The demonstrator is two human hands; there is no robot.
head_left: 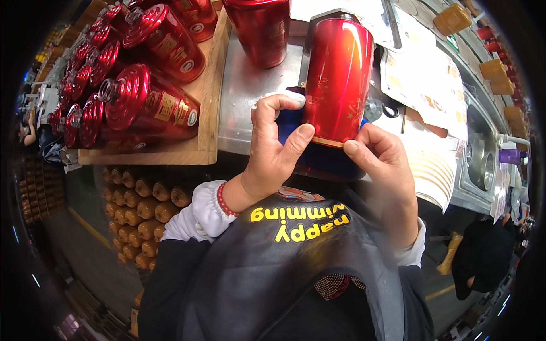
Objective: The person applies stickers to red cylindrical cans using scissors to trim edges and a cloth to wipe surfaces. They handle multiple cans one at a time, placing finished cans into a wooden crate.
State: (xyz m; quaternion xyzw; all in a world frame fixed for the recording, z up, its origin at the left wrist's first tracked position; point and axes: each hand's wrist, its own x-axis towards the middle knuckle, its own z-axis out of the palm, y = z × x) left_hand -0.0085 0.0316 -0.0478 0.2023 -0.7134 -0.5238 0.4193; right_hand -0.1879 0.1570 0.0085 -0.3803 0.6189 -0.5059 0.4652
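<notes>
1. Red cylinder (339,79) is in the upper middle of our view, a little to the right, between our two hands; small golden stars are on its wall, and a golden band goes around its near end. Its wall does not let light through, so we cannot tell what is inside.

2. At the far left, we see a wooden tray (209,136), which carries many shiny red bottles (170,111) close together. They have wide round red lids with clear knobs, and golden labels; their content we cannot see.

3. Below this tray are brown rounded containers (145,209), arranged in rows.

4. Next comes a metal surface (242,111), and on it stands one more red vessel (263,31), its upper part cut by the picture edge.

5. Our left hand (270,142) is half curled, with thumb and forefinger at the left side of the cylinder.

6. Our right hand (389,162) pinches its lower right edge, so both hands are gripping it. Just beneath is a dark blue object (324,161).

7. To the right, we find papers (424,85), then a metal basin (471,122) with a round metal bowl (483,165) in it.
</notes>
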